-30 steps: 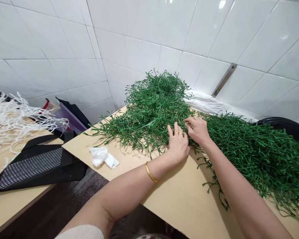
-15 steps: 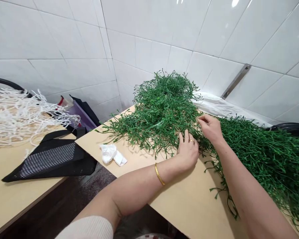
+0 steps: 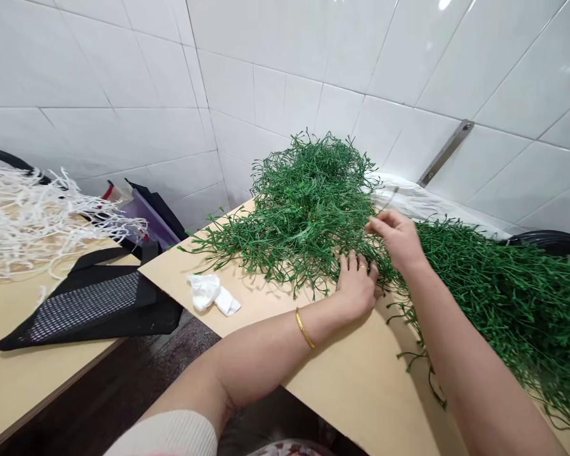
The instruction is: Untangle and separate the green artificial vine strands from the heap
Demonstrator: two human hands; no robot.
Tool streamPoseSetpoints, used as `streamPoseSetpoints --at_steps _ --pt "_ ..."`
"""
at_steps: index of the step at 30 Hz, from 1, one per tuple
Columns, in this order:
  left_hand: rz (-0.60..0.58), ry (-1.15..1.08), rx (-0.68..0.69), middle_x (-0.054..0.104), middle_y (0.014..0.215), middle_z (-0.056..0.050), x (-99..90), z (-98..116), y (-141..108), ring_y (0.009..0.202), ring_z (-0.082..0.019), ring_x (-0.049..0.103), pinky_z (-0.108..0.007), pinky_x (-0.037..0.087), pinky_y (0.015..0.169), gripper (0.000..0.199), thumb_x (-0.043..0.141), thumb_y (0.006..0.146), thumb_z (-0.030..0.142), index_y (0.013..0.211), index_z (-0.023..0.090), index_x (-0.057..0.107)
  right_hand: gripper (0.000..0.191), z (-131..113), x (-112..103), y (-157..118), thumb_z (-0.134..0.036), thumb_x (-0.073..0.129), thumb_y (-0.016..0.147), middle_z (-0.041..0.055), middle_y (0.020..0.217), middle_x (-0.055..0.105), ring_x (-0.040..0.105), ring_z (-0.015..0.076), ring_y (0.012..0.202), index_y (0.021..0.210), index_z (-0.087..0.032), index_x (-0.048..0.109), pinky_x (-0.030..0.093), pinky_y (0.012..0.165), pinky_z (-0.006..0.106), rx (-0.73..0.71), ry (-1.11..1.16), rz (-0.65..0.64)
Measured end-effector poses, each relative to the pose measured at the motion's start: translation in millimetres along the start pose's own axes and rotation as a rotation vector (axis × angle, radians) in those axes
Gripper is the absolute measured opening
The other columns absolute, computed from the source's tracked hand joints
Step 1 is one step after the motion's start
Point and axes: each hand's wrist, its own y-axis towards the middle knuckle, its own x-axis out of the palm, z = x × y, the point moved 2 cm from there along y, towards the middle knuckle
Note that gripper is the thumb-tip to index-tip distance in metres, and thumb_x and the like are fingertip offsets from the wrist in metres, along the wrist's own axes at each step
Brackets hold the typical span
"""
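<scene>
Right now, the head view shows your left hand (image 3: 356, 285), ringed and with a gold bangle (image 3: 304, 328) on the wrist, resting with spread fingers on the edge of a tangled heap of green plastic vine stems (image 3: 308, 202). Your right hand (image 3: 394, 239) is just beside it, its fingertips pinched together at the stems, though you cannot tell whether they grip one. The hands are near each other but apart. The heap sits on a pale wooden desk (image 3: 361, 392), merging rightward into a broader mass of green stems (image 3: 498, 297) that trails over the desk's edge. A crumpled white tissue (image 3: 209, 293) lies left of the heap. Farther left, on a second pale desk (image 3: 38, 342), are a black mesh-panelled bag (image 3: 88, 304) and a bundle of white tangled strands (image 3: 38, 221). Behind everything rises a white tiled wall (image 3: 123, 63).
</scene>
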Motion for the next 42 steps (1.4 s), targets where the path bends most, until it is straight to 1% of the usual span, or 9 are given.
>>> streamPoseSetpoints --at_steps 5,11,18,22,25,30,34,37,42 --pt "-0.005 -0.036 -0.015 0.039 0.137 -0.019 -3.2 -4.9 -1.0 0.128 -0.039 0.028 -0.061 0.016 0.101 0.060 0.041 0.081 0.047 0.132 0.015 0.042 0.026 -11.3 -50.0 -9.1 -0.035 0.069 0.059 -0.0021 0.059 0.060 0.056 0.0098 0.054 0.063 -0.019 0.050 0.043 0.053 0.024 0.126 0.331 0.195" --pt "0.008 -0.020 0.033 0.047 0.130 -0.020 -14.2 -5.9 -4.6 0.124 -0.037 0.035 -0.056 0.015 0.103 0.061 0.045 0.080 0.044 0.131 0.009 0.042 0.031 14.1 -74.0 -66.8 -0.040 0.075 0.054 -0.0020 0.050 0.057 0.049 0.0081 0.044 0.063 -0.017 0.056 0.041 0.045 0.022 0.354 0.199 -0.024" --pt "0.010 0.041 0.192 0.061 0.103 -0.022 -31.0 6.2 -12.7 0.119 -0.035 0.040 -0.049 0.023 0.102 0.045 0.044 0.081 0.037 0.108 0.003 0.058 0.031 37.9 -88.5 -117.9 -0.040 0.071 0.060 -0.0032 0.054 0.059 0.049 0.0061 0.045 0.069 -0.017 0.054 0.039 0.046 0.019 0.466 0.317 0.016" --pt "-0.133 -0.070 0.229 0.063 0.082 -0.015 -45.7 14.6 -22.0 0.085 -0.025 0.058 -0.037 0.042 0.077 0.025 0.040 0.080 0.018 0.085 0.009 0.063 0.029 43.8 -94.0 -126.8 -0.038 0.071 0.062 -0.0035 0.058 0.060 0.050 0.0049 0.046 0.072 -0.017 0.054 0.039 0.047 0.017 0.505 0.462 0.023" --pt "-0.243 -0.433 0.158 0.060 0.063 -0.006 -53.5 20.0 -22.9 0.062 -0.016 0.055 -0.027 0.040 0.058 0.021 0.042 0.077 0.016 0.067 0.014 0.060 0.027 46.0 -94.5 -127.4 -0.037 0.071 0.062 -0.0032 0.059 0.059 0.050 0.0057 0.048 0.073 -0.018 0.055 0.040 0.048 0.018 0.485 0.519 0.022" --pt "-0.457 -1.271 -0.175 0.061 0.061 -0.003 -48.9 32.3 -10.1 0.055 -0.010 0.055 -0.022 0.043 0.054 0.015 0.051 0.076 0.023 0.067 0.012 0.058 0.020 41.1 -94.3 -127.6 -0.037 0.063 0.071 -0.0018 0.062 0.058 0.053 0.0108 0.056 0.079 -0.020 0.057 0.044 0.054 0.024 0.230 0.308 0.151" --pt "-0.355 -1.709 -0.336 0.064 0.063 -0.005 -43.7 35.6 2.3 0.057 -0.011 0.059 -0.026 0.047 0.062 0.015 0.059 0.074 0.026 0.074 0.011 0.059 0.015 30.5 -92.9 -136.4 -0.028 0.050 0.081 0.0049 0.081 0.063 0.058 0.0167 0.075 0.089 -0.021 0.060 0.046 0.070 0.032 -0.175 -0.284 0.306" --pt "-0.398 -1.833 -0.331 0.064 0.067 -0.005 -37.7 28.3 7.6 0.065 -0.012 0.061 -0.027 0.046 0.068 0.020 0.070 0.064 0.027 0.070 0.010 0.062 0.020 27.8 -89.2 -143.6 -0.018 0.046 0.082 0.0067 0.085 0.064 0.058 0.0171 0.080 0.095 -0.021 0.061 0.043 0.077 0.033 -0.426 -0.581 0.313" --pt "-0.453 -1.684 -0.230 0.067 0.079 -0.004 -38.1 8.7 6.3 0.068 -0.010 0.056 -0.026 0.042 0.069 0.031 0.075 0.056 0.031 0.080 0.013 0.070 0.031 29.4 -90.2 -148.0 -0.009 0.046 0.078 0.0058 0.083 0.063 0.056 0.0164 0.077 0.103 -0.022 0.059 0.039 0.077 0.034 -0.588 -0.814 0.354"
